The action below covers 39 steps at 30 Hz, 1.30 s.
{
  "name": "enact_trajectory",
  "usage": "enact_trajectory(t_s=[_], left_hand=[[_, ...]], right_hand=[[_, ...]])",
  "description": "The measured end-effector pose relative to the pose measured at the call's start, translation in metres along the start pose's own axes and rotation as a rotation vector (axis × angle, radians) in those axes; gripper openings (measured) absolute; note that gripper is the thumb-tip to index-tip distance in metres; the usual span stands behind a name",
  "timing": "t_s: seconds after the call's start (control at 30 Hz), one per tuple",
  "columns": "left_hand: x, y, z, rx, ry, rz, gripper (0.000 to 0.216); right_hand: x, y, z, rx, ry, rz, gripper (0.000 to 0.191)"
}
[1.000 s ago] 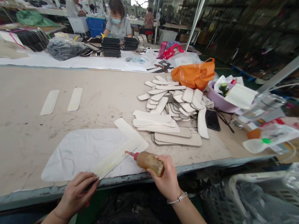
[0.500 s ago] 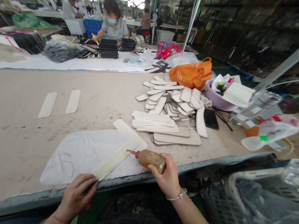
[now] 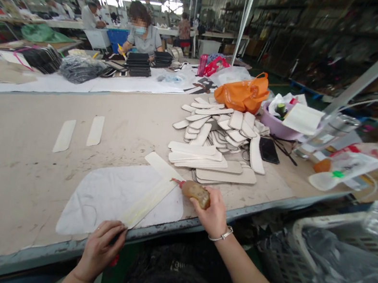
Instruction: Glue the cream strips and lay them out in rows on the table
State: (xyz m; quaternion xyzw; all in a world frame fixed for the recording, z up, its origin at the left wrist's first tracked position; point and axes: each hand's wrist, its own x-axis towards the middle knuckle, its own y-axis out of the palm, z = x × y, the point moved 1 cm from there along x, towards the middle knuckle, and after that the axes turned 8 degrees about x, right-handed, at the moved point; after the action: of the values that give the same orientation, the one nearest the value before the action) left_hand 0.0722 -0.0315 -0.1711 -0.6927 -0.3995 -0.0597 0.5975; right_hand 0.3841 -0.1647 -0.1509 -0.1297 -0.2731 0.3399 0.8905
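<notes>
My right hand (image 3: 213,211) is wrapped round a squeeze bottle (image 3: 195,193) of amber-brown liquid, tilted on its side. The red nozzle points left, its tip at the far end of a long pale strip (image 3: 149,203). A wet yellowish film shows along that strip. At its near end, by the table edge, my left hand (image 3: 103,246) is closed, fingertips pinching the strip. Something small and red shows below these fingers; I cannot make out what it is. Another pale strip (image 3: 161,163) lies crosswise beyond the far end. Under the long strip is a white cloth (image 3: 100,189).
Two pale strips (image 3: 64,136) lie apart on the left of the table. A heap of white rounded pieces (image 3: 214,121) and neater stacks (image 3: 220,169) stand ahead right, near an orange bag (image 3: 243,92) and purple basin (image 3: 279,128). A plastic crate (image 3: 305,230) is on my right.
My right hand has moved the bottle slightly away and to the right, taking the nozzle to the strip's far end. The left hand still pinches the near end. The view has shifted a little.
</notes>
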Motion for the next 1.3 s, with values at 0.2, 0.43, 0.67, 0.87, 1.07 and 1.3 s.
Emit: enact_trajectory(t_s=[0.2,0.43,0.67,0.87,1.07,1.3], left_hand=[[-0.001,0.000,0.001,0.002,-0.024,0.009,0.012],[-0.002,0.000,0.006,0.021,-0.063,0.044,0.009],[0.008,-0.008,0.000,-0.010,-0.163,0.044,0.017],[0.014,-0.012,-0.001,-0.040,-0.193,0.098,0.019],[0.014,-0.010,-0.002,-0.007,-0.169,0.110,0.022],[0.010,-0.006,0.003,0.010,-0.153,0.120,0.020]], right_hand=[[-0.014,0.002,0.004,0.167,-0.003,0.037,0.043],[-0.019,0.017,0.013,0.192,0.032,0.101,0.043],[-0.002,-0.008,-0.036,0.503,0.289,-0.252,0.042],[-0.002,-0.016,-0.044,0.608,0.343,-0.282,0.039],[-0.005,-0.010,-0.036,0.473,0.324,-0.185,0.046],[-0.002,-0.005,-0.037,0.337,0.301,-0.180,0.047]])
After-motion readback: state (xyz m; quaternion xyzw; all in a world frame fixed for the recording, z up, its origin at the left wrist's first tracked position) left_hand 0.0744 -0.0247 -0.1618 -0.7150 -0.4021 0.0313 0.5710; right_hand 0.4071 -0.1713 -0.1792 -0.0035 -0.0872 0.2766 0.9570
